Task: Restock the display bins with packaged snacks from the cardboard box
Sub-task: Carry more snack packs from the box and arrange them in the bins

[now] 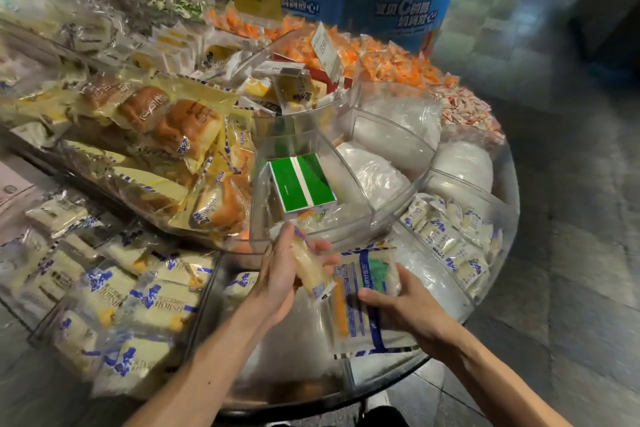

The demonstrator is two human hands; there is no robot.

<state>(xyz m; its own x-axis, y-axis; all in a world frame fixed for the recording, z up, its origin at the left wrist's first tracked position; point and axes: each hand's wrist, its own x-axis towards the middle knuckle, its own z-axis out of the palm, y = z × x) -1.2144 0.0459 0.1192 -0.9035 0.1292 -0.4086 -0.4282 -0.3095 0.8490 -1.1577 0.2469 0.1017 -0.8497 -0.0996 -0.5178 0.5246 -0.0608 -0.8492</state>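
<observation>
Two arms in shot, and both are bare. The left forearm (214, 350) is slim and uncovered all the way to the wrist, and the right forearm (485, 367) is the same. The left hand (284, 274) and right hand (405, 308) are bare too, with long fingers softened by blur. Below the near rim of the round clear display stand (512, 191) there's a patch of black clothing (381, 416), though which garment it is I can't tell. Just left of it is a sliver of white (277, 424), too small to make out.
</observation>
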